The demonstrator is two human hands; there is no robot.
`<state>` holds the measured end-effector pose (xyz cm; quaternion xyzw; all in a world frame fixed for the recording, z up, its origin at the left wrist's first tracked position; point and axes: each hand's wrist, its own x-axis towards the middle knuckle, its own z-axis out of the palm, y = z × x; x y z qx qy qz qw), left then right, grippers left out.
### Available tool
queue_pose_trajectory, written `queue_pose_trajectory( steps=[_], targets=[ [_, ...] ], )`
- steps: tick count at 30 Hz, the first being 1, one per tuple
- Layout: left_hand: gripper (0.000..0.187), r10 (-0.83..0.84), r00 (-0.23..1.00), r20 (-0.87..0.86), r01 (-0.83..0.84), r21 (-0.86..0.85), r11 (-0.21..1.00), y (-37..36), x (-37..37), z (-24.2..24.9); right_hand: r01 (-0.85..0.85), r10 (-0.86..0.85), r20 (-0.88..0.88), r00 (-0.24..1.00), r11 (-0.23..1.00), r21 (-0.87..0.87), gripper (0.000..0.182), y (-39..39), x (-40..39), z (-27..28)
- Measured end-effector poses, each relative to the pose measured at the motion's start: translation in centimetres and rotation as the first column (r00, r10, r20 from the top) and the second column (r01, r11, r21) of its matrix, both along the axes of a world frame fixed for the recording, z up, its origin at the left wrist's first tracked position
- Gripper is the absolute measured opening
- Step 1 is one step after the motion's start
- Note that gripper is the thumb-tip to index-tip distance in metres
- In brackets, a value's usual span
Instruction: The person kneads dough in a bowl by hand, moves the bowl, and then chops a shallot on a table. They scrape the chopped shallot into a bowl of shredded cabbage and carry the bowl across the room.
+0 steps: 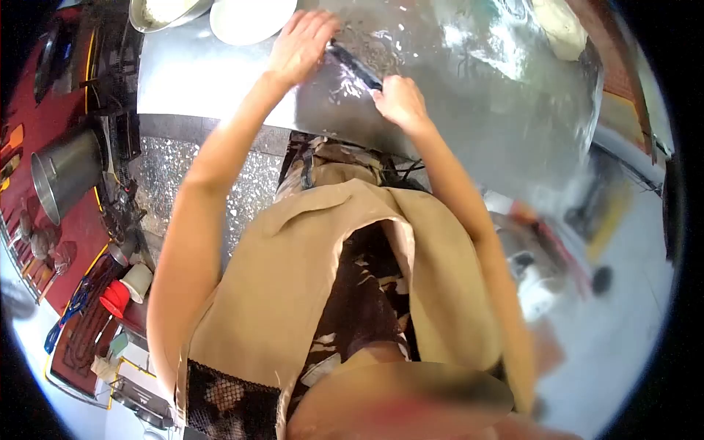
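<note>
My right hand [401,101] is closed around the near end of a dark, narrow, straight-edged tool [355,66], whose exact kind I cannot make out. The tool lies slantwise low over the shiny metal tabletop [477,125]. At its far end is my left hand [303,45], fingers stretched out and palm down; whether it touches the tool is hard to tell. Wet-looking streaks and small white bits mark the metal around the tool. A pale lump that looks like dough [561,29] rests at the table's far right.
A white bowl [253,20] and a metal bowl with white contents [170,10] stand at the far left of the table. Off to the left are a large metal pot [66,176], a red cup [115,298] and a white cup [137,283]. Blurred items lie at the right.
</note>
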<state>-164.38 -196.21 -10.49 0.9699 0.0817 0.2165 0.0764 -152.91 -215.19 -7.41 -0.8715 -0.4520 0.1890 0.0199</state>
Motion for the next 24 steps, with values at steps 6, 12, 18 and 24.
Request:
queue_pose_trajectory(
  steps=[6,12,18,24],
  targets=[
    [0.084,-0.260,0.958,0.124,0.286,-0.512,0.810,-13.6,-1.2,1.8,0.715,-0.304,-0.952,0.028,0.672,-0.193,0.067,-2.2,1.6,3.0],
    [0.078,-0.350,0.936,0.026,0.330,-0.408,0.851,-12.0,0.3,-0.5,0.726,-0.345,-0.938,-0.028,0.638,-0.256,0.077,-3.8,1.4,2.7],
    [0.073,-0.189,0.982,0.001,0.177,-0.349,0.920,-8.9,2.5,-3.8,0.672,-0.379,-0.925,0.026,0.692,-0.264,0.078,-6.8,0.8,3.6],
    [0.073,0.159,0.987,0.035,-0.071,-0.784,0.616,-8.1,3.6,-3.1,0.666,-0.495,-0.868,-0.044,0.633,-0.395,0.066,-9.5,-0.3,5.2]
  ],
)
